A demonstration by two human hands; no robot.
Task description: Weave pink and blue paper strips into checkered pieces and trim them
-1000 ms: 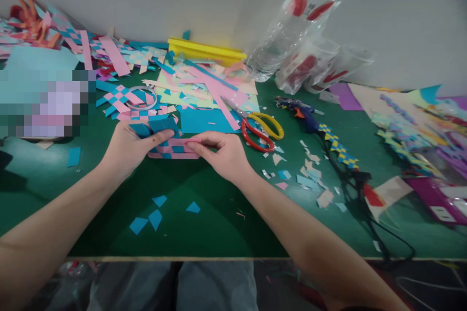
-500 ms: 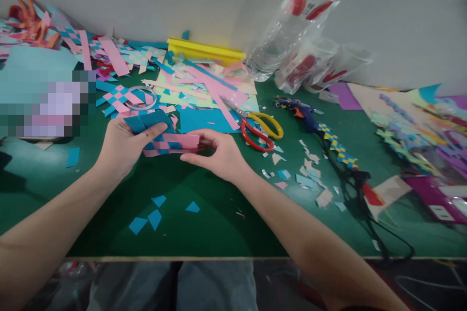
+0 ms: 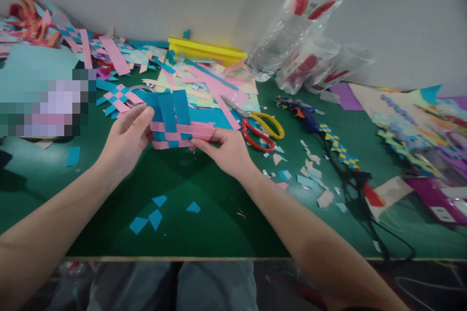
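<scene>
Between my hands, above the green table, is a small woven piece of pink and blue paper strips [image 3: 172,129]. Its blue strips stand up at the top, and its pink strips run sideways to the right. My right hand [image 3: 228,149] pinches the right ends of the pink strips between thumb and fingers. My left hand [image 3: 133,133] holds the left edge of the weave, thumb in front and the other fingers partly hidden behind it. Scissors [image 3: 263,126] with one red and one yellow handle lie right of my right hand.
Paper strips and woven scraps [image 3: 120,99] heap along the back left. Clear plastic cups [image 3: 306,60] in bags lean on the wall. A dark blue glue gun [image 3: 306,119] with a black cord lies to the right. Several blue scraps [image 3: 155,219] are near the front edge of the table [image 3: 219,233].
My left thumb has moved off the front of the blue strips, which now stand spread and upright. My right hand, loosened half a second ago, pinches the pink ends again.
</scene>
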